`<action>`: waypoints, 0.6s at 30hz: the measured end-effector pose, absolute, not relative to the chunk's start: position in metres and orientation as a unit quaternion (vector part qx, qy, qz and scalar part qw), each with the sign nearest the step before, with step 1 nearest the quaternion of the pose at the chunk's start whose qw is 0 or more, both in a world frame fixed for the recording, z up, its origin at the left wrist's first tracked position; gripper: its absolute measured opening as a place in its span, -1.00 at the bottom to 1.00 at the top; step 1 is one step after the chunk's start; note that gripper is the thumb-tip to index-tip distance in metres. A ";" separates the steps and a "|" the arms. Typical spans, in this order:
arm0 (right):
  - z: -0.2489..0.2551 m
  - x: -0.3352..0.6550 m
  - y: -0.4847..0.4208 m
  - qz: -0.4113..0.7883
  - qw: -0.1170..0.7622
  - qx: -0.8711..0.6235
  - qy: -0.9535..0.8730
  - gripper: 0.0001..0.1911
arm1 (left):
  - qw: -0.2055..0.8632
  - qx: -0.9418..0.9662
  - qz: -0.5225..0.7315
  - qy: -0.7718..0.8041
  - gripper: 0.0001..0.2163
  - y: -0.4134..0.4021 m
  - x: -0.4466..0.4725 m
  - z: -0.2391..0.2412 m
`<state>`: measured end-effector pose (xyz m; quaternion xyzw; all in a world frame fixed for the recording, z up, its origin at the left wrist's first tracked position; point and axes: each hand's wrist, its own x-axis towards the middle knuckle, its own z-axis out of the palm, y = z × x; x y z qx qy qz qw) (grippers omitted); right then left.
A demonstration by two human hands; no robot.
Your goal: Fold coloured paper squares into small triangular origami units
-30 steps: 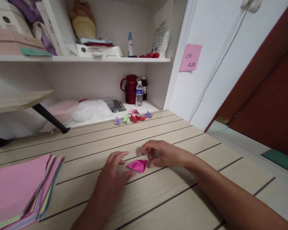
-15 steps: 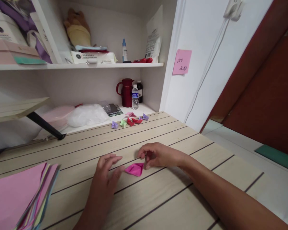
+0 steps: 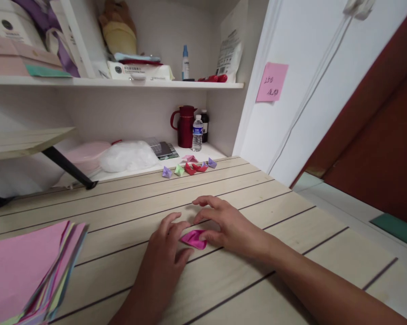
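A small magenta folded paper boat (image 3: 192, 239) lies on the wooden tabletop between my two hands. My left hand (image 3: 168, 246) is at its left end, fingers curved and apart, with thumb and index on either side of the tip. From the right, my right hand (image 3: 225, 223) reaches over it with fingers spread. Its thumb overlaps the boat's right end; whether it presses on the paper I cannot tell. Neither hand grips the boat.
Several small paper boats (image 3: 190, 169) in purple, green, red and pink stand along the table's back edge. A stack of coloured paper (image 3: 24, 266) lies at left. Behind are a red jug (image 3: 185, 127), a water bottle (image 3: 197, 134) and a plastic bag (image 3: 128, 155).
My right hand has spread its fingers and brought its thumb over the boat's right end. My left thumb has lowered to the near side of the boat. The view has shifted slightly.
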<state>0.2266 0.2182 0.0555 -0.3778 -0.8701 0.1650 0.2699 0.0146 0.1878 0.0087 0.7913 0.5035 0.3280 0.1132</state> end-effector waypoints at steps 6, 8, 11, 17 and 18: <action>0.049 0.220 0.219 0.157 0.249 -0.364 -0.884 -0.81 | 0.109 0.804 0.296 0.504 -0.66 0.185 0.016 0.014; 0.046 0.217 0.219 0.157 0.243 -0.359 -0.887 -0.85 | 0.100 0.810 0.288 0.501 -0.70 0.185 0.018 0.017; 0.044 0.215 0.220 0.161 0.241 -0.353 -0.890 -0.86 | 0.092 0.819 0.278 0.494 -0.75 0.187 0.019 0.019; 0.043 0.217 0.220 0.175 0.255 -0.343 -0.887 -0.85 | 0.092 0.826 0.265 0.488 -0.79 0.186 0.020 0.020; 0.043 0.217 0.220 0.175 0.255 -0.341 -0.888 -0.85 | 0.094 0.826 0.263 0.490 -0.79 0.186 0.020 0.020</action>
